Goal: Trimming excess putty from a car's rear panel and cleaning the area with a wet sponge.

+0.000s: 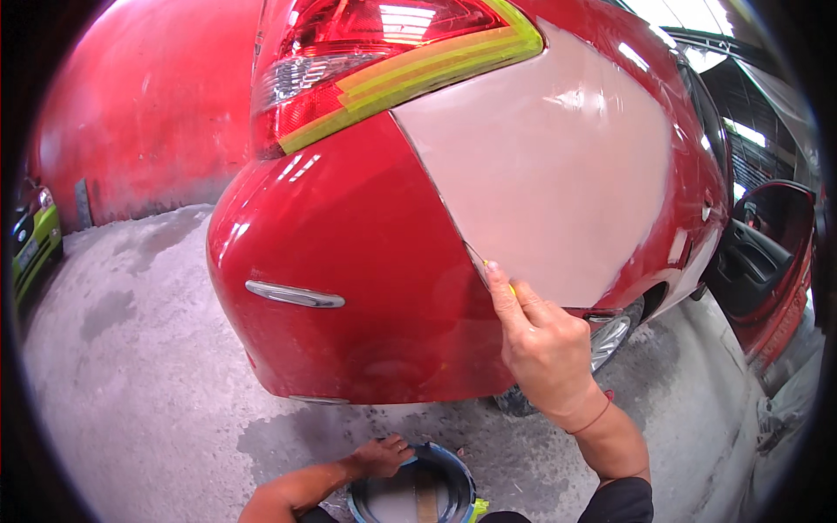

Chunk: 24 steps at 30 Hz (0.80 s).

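Observation:
My right hand point(540, 336) grips a thin tool with a yellow handle point(513, 289). Its narrow tip is at the seam between the red rear bumper point(349, 244) and a pale, matte patch point(549, 174) on the car's rear panel. Above them, yellow-green masking tape point(410, 71) borders the red-and-clear taillight point(384, 22). At the bottom, my left hand point(381, 455) has its fingers curled at the rim of a dark round bucket point(464, 471) with cloudy liquid and a tan strip inside; whether it holds anything else is hidden.
A green car point(37, 240) stands at the far left by a red wall point(148, 113). An open red car door point(776, 288) is at the right, near a wheel point(610, 340) under the car. The concrete floor point(139, 366) shows damp patches.

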Tool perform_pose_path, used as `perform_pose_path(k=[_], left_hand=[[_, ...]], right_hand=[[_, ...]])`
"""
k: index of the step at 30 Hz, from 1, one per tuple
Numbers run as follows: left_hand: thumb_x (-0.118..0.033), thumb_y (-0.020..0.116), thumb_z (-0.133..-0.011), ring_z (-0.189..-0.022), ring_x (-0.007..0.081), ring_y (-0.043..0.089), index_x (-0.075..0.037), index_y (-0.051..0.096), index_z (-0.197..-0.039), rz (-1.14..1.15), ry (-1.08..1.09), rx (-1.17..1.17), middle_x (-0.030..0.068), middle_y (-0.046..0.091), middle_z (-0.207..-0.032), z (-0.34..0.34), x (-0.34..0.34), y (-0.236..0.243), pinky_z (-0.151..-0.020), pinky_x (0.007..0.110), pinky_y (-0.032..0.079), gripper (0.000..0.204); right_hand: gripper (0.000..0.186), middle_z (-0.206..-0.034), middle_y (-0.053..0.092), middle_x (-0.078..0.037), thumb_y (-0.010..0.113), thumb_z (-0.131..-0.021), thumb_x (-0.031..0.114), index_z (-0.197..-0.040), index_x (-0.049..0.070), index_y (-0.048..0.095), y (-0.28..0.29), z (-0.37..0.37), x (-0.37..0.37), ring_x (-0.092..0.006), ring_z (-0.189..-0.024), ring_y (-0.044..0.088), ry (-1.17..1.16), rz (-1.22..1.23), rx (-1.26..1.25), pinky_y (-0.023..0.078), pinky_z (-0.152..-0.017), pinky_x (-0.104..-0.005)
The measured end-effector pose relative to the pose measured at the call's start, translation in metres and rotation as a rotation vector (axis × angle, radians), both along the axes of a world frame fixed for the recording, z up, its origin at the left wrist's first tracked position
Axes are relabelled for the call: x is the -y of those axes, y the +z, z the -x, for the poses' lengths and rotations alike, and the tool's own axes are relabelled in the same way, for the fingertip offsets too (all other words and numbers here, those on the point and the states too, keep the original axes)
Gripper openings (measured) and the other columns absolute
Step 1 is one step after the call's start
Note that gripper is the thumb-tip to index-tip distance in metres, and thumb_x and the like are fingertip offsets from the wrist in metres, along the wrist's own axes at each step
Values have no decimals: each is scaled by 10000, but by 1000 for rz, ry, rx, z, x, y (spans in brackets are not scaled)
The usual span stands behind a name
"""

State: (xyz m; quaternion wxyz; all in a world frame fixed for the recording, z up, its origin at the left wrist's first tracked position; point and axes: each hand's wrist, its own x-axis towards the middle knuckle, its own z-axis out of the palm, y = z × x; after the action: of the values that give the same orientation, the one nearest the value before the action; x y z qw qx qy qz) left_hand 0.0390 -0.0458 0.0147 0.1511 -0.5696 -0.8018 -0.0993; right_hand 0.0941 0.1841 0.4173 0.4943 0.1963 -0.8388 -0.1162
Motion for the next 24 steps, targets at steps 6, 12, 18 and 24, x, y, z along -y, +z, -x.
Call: perform_pose_path(k=[6,12,18,24], left_hand=[[-244,703,-747,-1100,230,551,-116,697,-1200,-18,-3,-37,-9,616,-1032,0,1,-2,-725,331,587,471],[-193,660,-802,-1141,229,547,-91,678,-1223,8,-19,56,38,612,-1100,0,3,-3,-762,364,616,434],[-185,649,-819,-1125,238,544,-93,676,-1223,22,12,67,41,612,-1091,-4,3,5,-772,364,614,416],[-176,646,-825,-1144,246,544,-83,673,-1204,49,14,98,53,617,-1091,-5,1,13,-781,364,613,391]], right_hand=[[563,-909,649,-95,666,-806,-6,-1368,-16,646,1,-3,9,-163,-599,593,-15,-49,46,511,-524,-298],[550,-938,662,-132,675,-806,-2,-1355,-25,657,-3,-2,0,-151,-601,571,5,-115,13,508,-529,-282],[522,-944,673,-164,668,-828,18,-1347,-39,659,-9,2,-4,-133,-598,550,16,-150,7,506,-520,-252],[535,-952,673,-156,675,-813,1,-1347,-35,661,-13,2,-9,-126,-590,541,28,-145,-8,496,-515,-253]])
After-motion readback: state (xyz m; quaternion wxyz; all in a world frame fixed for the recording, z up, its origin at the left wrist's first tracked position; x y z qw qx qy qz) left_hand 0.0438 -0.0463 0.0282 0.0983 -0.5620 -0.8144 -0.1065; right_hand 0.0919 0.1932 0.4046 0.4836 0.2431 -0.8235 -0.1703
